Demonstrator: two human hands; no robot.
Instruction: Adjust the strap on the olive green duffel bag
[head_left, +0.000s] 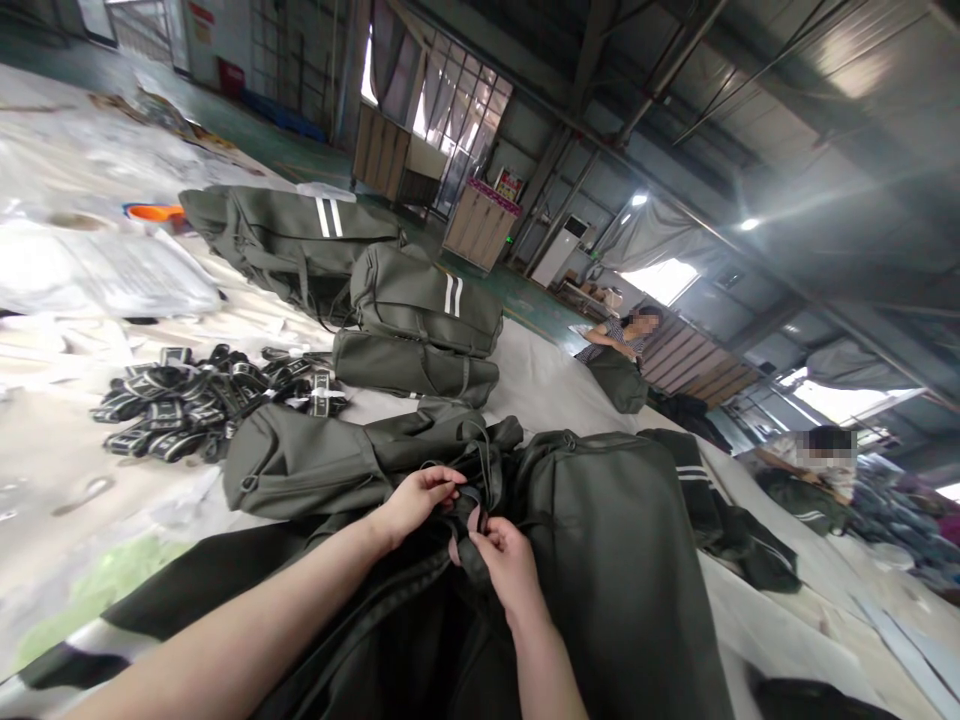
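Both my hands are close together at the middle of the view, above a dark green bag [360, 640] with a white stripe. My left hand [422, 503] pinches a dark strap by its fingertips. Just right of it and a little lower, my right hand [508, 562] has thumb and finger closed on the same dark strap, where a pinkish-brown strip [474, 517] hangs in a loop. A rolled green bag [300, 465] lies behind my left forearm. Another large green bag [607, 530] lies to the right of my right hand.
Several green bags [427, 300] stand behind on the pale table [536, 375]. Patterned black straps [195, 405] are heaped at the left, near clear plastic [90, 260]. Farther right, one person [606, 335] handles a bag, and another person [840, 475] is beyond more bags.
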